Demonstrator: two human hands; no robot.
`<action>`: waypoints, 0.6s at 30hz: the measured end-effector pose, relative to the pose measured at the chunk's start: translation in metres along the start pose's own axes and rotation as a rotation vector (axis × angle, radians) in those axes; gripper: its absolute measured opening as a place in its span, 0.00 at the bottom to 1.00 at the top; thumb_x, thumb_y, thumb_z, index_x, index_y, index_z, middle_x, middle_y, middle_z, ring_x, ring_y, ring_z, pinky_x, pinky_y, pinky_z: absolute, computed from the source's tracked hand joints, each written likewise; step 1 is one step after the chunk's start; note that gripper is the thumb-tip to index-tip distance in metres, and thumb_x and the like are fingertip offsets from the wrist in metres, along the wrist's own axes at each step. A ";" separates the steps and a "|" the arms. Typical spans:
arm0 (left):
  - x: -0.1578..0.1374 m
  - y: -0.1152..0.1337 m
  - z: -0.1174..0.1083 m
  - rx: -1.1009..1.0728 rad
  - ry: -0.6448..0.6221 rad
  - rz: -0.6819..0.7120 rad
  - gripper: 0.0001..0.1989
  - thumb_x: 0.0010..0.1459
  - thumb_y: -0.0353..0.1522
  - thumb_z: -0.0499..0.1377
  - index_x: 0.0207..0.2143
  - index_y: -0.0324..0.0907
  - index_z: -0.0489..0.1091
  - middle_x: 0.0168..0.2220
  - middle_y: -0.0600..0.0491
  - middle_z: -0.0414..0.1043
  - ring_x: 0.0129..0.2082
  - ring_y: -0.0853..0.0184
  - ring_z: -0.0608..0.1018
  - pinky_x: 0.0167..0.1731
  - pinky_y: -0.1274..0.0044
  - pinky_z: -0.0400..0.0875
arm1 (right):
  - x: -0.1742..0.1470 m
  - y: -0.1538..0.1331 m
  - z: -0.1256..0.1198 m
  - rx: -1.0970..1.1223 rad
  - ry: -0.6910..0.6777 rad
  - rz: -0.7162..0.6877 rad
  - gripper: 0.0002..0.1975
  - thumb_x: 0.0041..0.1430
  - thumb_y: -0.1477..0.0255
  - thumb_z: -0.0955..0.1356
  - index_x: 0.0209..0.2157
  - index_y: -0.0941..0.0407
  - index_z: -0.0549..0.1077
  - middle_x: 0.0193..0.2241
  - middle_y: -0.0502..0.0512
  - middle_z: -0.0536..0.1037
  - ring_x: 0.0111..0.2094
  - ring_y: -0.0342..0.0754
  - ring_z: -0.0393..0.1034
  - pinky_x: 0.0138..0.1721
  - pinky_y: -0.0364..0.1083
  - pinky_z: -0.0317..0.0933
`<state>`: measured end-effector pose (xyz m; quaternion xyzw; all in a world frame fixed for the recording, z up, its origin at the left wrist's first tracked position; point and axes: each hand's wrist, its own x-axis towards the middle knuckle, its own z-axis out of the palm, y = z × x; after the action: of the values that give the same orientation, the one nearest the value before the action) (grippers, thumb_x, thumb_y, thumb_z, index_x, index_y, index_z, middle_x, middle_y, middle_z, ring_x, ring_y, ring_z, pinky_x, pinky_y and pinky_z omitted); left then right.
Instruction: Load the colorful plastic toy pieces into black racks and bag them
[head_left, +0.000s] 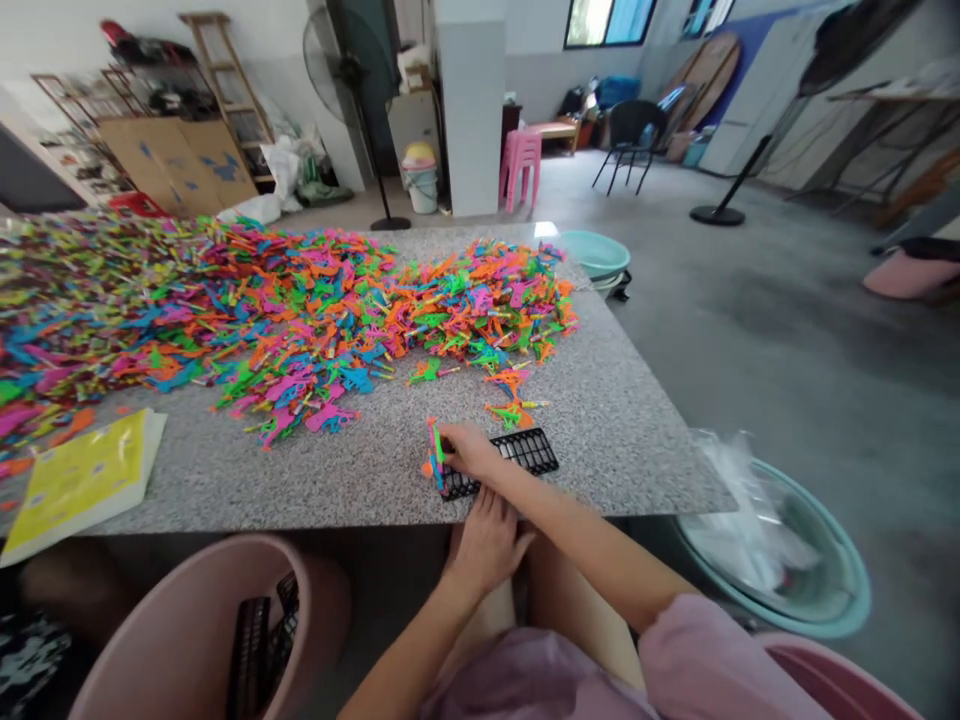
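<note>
A black plastic rack [534,450] with rows of slots lies aslant near the front edge of the stone-topped table. At its left end, my right hand [469,450] pinches a few small plastic toy pieces [436,455] in green, blue, pink and orange. They stand upright against the rack, and my fingertips partly hide them. My left hand [491,540] is palm down at the table's edge, its fingers stretched out to the rack's near side and its thumb apart. My right forearm crosses above the rack and covers part of it.
A large heap of bright plastic toy pieces [322,300] spreads over the table [622,420]. A yellow packet [90,465] lies at left. Below stands a pink bin [195,590] with black racks inside. A teal basin [847,590] with clear plastic bags sits at right.
</note>
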<state>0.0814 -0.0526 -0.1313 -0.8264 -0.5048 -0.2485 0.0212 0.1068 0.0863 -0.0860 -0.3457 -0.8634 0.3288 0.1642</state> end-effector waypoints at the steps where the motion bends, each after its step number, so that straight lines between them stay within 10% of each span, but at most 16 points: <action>1: -0.007 0.000 -0.014 -0.018 0.014 0.040 0.20 0.63 0.36 0.55 0.55 0.36 0.65 0.52 0.38 0.72 0.55 0.53 0.73 0.53 0.60 0.71 | -0.006 0.004 -0.002 0.032 0.032 -0.029 0.12 0.52 0.79 0.70 0.40 0.56 0.73 0.31 0.49 0.77 0.34 0.45 0.70 0.35 0.41 0.58; 4: -0.029 -0.008 -0.063 -0.093 0.200 0.094 0.18 0.63 0.27 0.54 0.54 0.46 0.66 0.46 0.49 0.75 0.48 0.63 0.77 0.51 0.70 0.73 | -0.029 0.024 -0.026 -0.025 0.212 -0.081 0.18 0.56 0.79 0.68 0.49 0.54 0.71 0.44 0.54 0.77 0.47 0.47 0.70 0.47 0.44 0.61; 7: -0.025 -0.033 -0.105 -0.063 0.530 -0.191 0.20 0.59 0.29 0.61 0.53 0.45 0.66 0.45 0.48 0.72 0.49 0.59 0.74 0.52 0.64 0.70 | -0.049 0.053 -0.067 -0.343 0.392 0.191 0.18 0.59 0.83 0.62 0.48 0.56 0.72 0.49 0.61 0.74 0.51 0.50 0.67 0.51 0.47 0.61; 13: 0.031 -0.093 -0.123 -0.222 0.199 -0.118 0.21 0.62 0.46 0.57 0.54 0.46 0.70 0.69 0.46 0.43 0.67 0.46 0.52 0.61 0.52 0.54 | -0.052 0.090 -0.112 -0.641 0.079 0.248 0.14 0.59 0.85 0.62 0.42 0.57 0.73 0.46 0.63 0.74 0.48 0.52 0.70 0.46 0.46 0.63; 18: 0.034 -0.105 -0.109 -0.084 0.118 0.032 0.22 0.62 0.43 0.58 0.57 0.47 0.68 0.70 0.46 0.39 0.68 0.45 0.48 0.62 0.52 0.52 | -0.066 0.083 -0.089 -0.450 0.338 0.300 0.08 0.59 0.81 0.62 0.36 0.58 0.71 0.38 0.59 0.76 0.36 0.48 0.72 0.38 0.44 0.63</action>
<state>-0.0370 -0.0038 -0.0440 -0.8183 -0.4787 -0.3174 0.0203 0.2398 0.1258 -0.0814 -0.5465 -0.8143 0.0880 0.1744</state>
